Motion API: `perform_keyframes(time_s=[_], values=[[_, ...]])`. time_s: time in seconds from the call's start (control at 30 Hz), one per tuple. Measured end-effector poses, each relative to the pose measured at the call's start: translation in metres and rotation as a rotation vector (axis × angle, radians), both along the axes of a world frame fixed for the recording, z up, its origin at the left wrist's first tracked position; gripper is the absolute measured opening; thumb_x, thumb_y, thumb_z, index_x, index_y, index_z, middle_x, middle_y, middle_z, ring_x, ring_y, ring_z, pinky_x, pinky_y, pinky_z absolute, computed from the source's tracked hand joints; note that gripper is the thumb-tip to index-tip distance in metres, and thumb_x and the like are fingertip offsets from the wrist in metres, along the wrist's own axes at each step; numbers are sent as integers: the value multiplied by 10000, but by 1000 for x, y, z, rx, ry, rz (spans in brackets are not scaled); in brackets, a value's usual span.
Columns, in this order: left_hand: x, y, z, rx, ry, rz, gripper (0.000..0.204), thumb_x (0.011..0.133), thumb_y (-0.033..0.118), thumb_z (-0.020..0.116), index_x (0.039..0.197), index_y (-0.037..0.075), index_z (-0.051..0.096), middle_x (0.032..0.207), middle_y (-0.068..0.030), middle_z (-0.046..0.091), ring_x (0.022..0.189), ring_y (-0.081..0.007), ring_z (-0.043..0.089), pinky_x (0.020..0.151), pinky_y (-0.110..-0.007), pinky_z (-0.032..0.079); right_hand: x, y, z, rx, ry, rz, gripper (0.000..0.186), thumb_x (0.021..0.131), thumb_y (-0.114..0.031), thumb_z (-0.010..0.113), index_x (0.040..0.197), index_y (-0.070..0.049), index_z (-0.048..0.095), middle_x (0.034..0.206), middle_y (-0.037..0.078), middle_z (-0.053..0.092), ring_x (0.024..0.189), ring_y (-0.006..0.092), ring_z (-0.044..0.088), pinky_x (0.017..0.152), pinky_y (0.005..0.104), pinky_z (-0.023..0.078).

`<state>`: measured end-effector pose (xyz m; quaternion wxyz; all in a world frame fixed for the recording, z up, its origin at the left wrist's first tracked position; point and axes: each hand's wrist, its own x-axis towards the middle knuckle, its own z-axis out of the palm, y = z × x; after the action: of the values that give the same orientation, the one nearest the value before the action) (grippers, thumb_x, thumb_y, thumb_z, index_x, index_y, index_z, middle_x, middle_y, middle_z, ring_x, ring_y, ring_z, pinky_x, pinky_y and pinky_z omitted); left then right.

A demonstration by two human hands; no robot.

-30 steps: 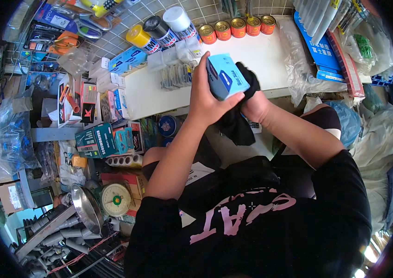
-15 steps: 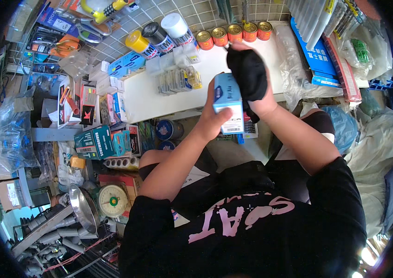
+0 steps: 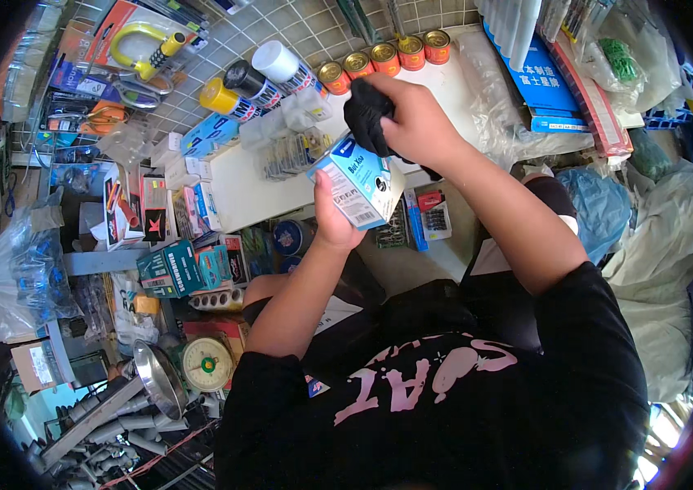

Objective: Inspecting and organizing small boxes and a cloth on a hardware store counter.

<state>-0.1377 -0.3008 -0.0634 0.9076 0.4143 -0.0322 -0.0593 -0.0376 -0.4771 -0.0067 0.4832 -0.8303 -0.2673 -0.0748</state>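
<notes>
My left hand (image 3: 333,214) grips a light blue and white cardboard box (image 3: 363,188), tilted, its thumb along the near side. My right hand (image 3: 416,122) is closed on a bunched black cloth (image 3: 363,114) at the top end of the box, partly covering it. The hands are raised at the front of a white shelf (image 3: 240,196). Behind them stand small clear packs (image 3: 281,162) and a row of red tins (image 3: 387,59).
Spray cans (image 3: 240,86) lean by the wire grid. Packaged tools and boxes (image 3: 171,265) crowd the left, with a scale (image 3: 207,363) lower down. Plastic bags (image 3: 587,216) and covered goods fill the right. My knees are below the shelf.
My right hand and the cloth rose, then moved left over the box's top. The box has turned in my left hand, which sits lower than a second ago.
</notes>
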Motion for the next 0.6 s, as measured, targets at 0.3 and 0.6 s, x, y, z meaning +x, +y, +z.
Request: perform_keyframes(time_s=[0.3, 0.6], values=[[-11, -7, -36, -155, 131, -165, 657, 1048, 617, 429, 1431, 91, 516, 1289, -125, 668, 1149, -275, 686, 1010, -472, 551, -28, -2, 37, 1120, 171, 162, 436, 945, -129, 708, 1343, -35, 558, 1194, 99, 689, 1052, 157, 673, 947, 297, 532], [5, 2, 28, -301, 184, -67, 935, 917, 836, 411, 1606, 208, 338, 1631, -86, 399, 1473, -343, 424, 1196, -603, 332, -45, 7, -11, 347, -70, 151, 774, 799, -169, 783, 1512, -161, 480, 1566, 274, 320, 1499, 457, 328, 1216, 461, 313]])
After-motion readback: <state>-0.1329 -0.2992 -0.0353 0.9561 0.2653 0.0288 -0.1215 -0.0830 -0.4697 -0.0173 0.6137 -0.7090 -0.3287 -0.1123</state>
